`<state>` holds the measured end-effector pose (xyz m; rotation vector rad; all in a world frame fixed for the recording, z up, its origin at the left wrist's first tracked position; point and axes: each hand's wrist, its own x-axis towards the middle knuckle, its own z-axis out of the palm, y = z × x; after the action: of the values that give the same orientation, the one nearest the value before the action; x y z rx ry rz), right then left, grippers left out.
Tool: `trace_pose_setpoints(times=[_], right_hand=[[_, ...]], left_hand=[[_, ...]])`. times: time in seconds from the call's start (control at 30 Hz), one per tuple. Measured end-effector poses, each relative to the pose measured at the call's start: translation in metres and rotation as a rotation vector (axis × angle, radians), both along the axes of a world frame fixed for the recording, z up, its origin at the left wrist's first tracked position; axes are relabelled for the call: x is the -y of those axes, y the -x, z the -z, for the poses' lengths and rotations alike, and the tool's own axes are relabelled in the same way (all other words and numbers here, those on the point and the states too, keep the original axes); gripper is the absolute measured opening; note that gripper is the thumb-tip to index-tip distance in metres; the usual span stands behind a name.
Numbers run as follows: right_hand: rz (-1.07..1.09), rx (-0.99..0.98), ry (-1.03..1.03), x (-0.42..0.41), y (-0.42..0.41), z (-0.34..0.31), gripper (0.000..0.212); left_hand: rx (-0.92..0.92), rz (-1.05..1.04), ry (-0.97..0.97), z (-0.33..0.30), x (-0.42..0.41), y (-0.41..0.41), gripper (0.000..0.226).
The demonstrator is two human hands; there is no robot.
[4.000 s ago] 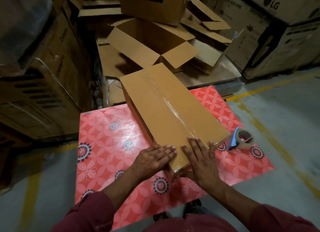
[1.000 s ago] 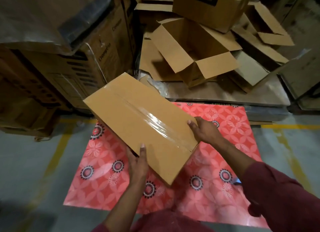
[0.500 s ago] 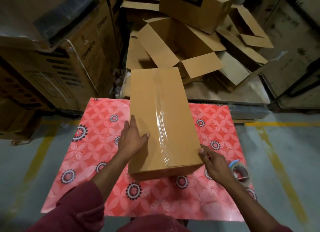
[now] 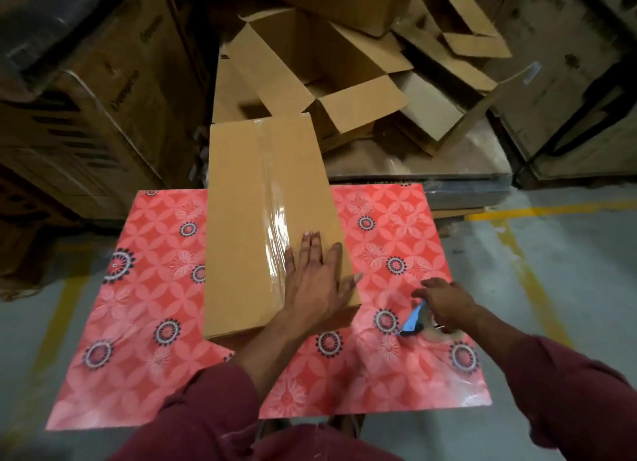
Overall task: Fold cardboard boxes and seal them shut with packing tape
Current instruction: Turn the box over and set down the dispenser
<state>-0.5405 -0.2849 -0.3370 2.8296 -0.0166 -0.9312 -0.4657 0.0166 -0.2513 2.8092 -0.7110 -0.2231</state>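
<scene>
A long closed cardboard box [image 4: 258,202] lies lengthwise on the red patterned table [image 4: 148,326], with clear tape running down its top seam. My left hand [image 4: 315,281] rests flat on the near right part of the box top, fingers straight. My right hand [image 4: 444,304] is down over the tape dispenser [image 4: 412,322] on the table, right of the box. Only the dispenser's blue part and a bit of the roll show under the hand. Motion blur hides whether the fingers grip it.
Behind the table lies a heap of open and flattened cardboard boxes [image 4: 320,67] on a low platform [image 4: 431,164]. Large printed cartons [image 4: 103,92] stand at the left and at the right [image 4: 568,81]. Grey floor with yellow lines [image 4: 517,254] surrounds the table.
The box has settled straight on the table. My left hand slid from the box's left side onto its top right. My right hand left the box corner and dropped onto the tape dispenser.
</scene>
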Motion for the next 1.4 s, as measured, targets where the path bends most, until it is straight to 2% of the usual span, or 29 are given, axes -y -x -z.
trace_pose_setpoints(times=[0.13, 0.33, 0.4, 0.5, 0.63, 0.77, 0.93, 1.1, 1.23, 1.33, 1.4], right_hand=[[0.027, 0.058, -0.079, 0.016, 0.003, 0.027, 0.048], [0.056, 0.074, -0.217, 0.034, 0.002, 0.038, 0.046], [0.061, 0.115, -0.267, 0.035, 0.005, 0.032, 0.05], [0.077, 0.292, -0.414, 0.031, 0.01, 0.014, 0.053], [0.103, 0.555, -0.598, 0.011, 0.005, -0.037, 0.052], [0.062, 0.704, -0.698, -0.012, -0.009, -0.107, 0.053], [-0.048, 0.823, -0.691, -0.057, -0.025, -0.176, 0.056], [-0.138, 0.798, -0.673, -0.116, -0.037, -0.199, 0.058], [-0.175, 0.781, -0.604, -0.161, -0.045, -0.197, 0.069], [-0.231, 0.752, -0.548, -0.193, -0.048, -0.189, 0.08], [-0.244, 0.723, -0.555, -0.21, -0.048, -0.185, 0.08]], left_hand=[[0.035, -0.016, -0.033, 0.014, -0.004, 0.003, 0.077], [0.017, -0.038, 0.014, 0.007, 0.001, 0.004, 0.077], [0.035, -0.015, 0.155, -0.002, 0.005, 0.008, 0.067], [0.054, -0.037, 0.495, -0.017, 0.009, 0.02, 0.038], [-0.217, -0.461, 0.907, -0.027, 0.001, 0.034, 0.01], [-0.497, -0.803, 1.3, -0.048, -0.009, 0.044, 0.02], [-0.999, -0.889, 1.411, -0.083, -0.027, 0.041, 0.042], [-1.115, -0.84, 1.476, -0.108, -0.062, 0.037, 0.057], [-1.236, -0.861, 1.56, -0.108, -0.103, 0.032, 0.061], [-1.269, -0.89, 1.597, -0.101, -0.133, 0.033, 0.053], [-1.282, -0.925, 1.623, -0.098, -0.151, 0.037, 0.043]])
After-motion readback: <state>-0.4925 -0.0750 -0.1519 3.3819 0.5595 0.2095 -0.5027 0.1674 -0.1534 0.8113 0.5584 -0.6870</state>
